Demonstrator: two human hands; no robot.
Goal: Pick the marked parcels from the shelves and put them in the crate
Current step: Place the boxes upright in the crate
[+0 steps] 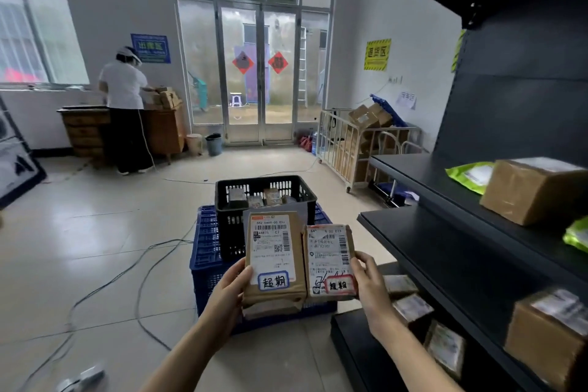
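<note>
At lower centre of the frame, the left hand (234, 288) grips a blue-marked parcel (273, 251) and the right hand (369, 280) a red-marked parcel (329, 258), side by side, just below the black crate (230, 232)

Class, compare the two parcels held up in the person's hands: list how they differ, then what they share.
The left parcel is taller and wider than the right parcel. The left parcel carries a blue-bordered sticker; the right parcel a red-bordered sticker. The left hand holds the left parcel, the right hand the right parcel. Both are brown-wrapped with white barcode labels.
</note>
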